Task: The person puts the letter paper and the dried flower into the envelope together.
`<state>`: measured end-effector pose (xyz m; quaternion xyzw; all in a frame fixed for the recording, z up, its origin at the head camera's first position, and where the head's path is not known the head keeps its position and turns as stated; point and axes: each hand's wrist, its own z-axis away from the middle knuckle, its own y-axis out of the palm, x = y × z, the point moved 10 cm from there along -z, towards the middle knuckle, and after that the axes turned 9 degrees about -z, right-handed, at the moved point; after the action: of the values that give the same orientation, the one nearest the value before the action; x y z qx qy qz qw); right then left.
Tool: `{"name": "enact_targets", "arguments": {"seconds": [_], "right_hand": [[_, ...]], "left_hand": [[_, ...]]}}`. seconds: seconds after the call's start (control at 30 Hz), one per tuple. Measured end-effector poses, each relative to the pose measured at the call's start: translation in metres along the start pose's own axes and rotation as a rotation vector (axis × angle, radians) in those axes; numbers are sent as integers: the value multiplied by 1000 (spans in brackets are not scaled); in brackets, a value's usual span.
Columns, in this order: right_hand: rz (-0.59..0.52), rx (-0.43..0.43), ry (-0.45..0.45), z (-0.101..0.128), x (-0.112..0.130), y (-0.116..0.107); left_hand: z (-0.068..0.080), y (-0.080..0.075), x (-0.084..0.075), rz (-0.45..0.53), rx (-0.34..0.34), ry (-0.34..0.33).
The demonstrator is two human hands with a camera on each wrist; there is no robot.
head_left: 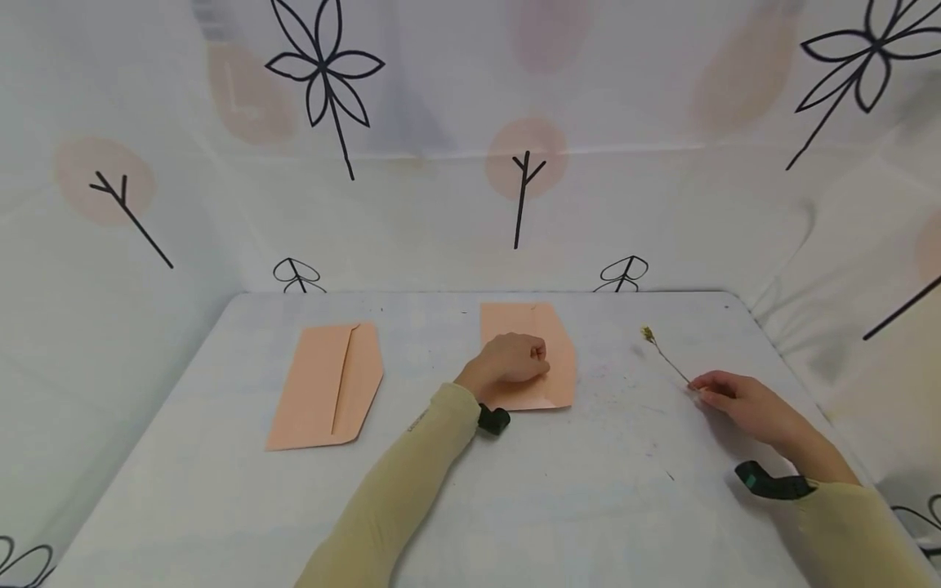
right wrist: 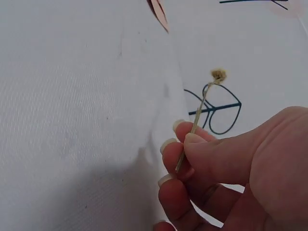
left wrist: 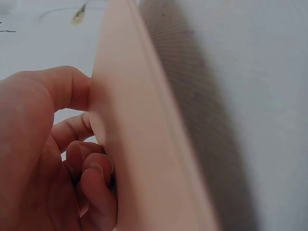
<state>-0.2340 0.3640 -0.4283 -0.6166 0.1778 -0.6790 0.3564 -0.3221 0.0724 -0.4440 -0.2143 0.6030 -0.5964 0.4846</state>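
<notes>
A dried yellow flower (head_left: 648, 334) on a thin stem points up and left from my right hand (head_left: 750, 408). In the right wrist view, thumb and fingertips pinch the lower end of its stem (right wrist: 196, 122). My left hand (head_left: 515, 359) lies over a peach paper envelope (head_left: 559, 388) at the table's middle. Seen from the left wrist, the thumb and forefinger pinch the edge of the envelope (left wrist: 130, 115), and the other fingers curl against it; their tips are partly hidden behind the paper.
A second peach envelope (head_left: 312, 384) lies flat on the white table (head_left: 515, 506), left of my left arm. White cloth with drawn plants (head_left: 441, 220) hangs behind the table and at both sides. Dark wrist straps (head_left: 772, 482) sit at both cuffs.
</notes>
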Motion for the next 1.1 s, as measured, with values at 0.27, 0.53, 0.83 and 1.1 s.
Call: {"name": "enact_targets", "arguments": {"seconds": [0.27, 0.53, 0.83, 1.1], "right_hand": [[-24, 1, -20, -7, 18, 4], [-112, 5, -34, -12, 35, 10], [-183, -11, -27, -21, 54, 26], [-189, -30, -23, -35, 69, 40]], "left_hand": [[1, -1, 0, 3, 2, -9], [2, -1, -1, 8, 4, -3], [2, -2, -2, 0, -4, 5], [3, -2, -2, 10, 0, 0]]}}
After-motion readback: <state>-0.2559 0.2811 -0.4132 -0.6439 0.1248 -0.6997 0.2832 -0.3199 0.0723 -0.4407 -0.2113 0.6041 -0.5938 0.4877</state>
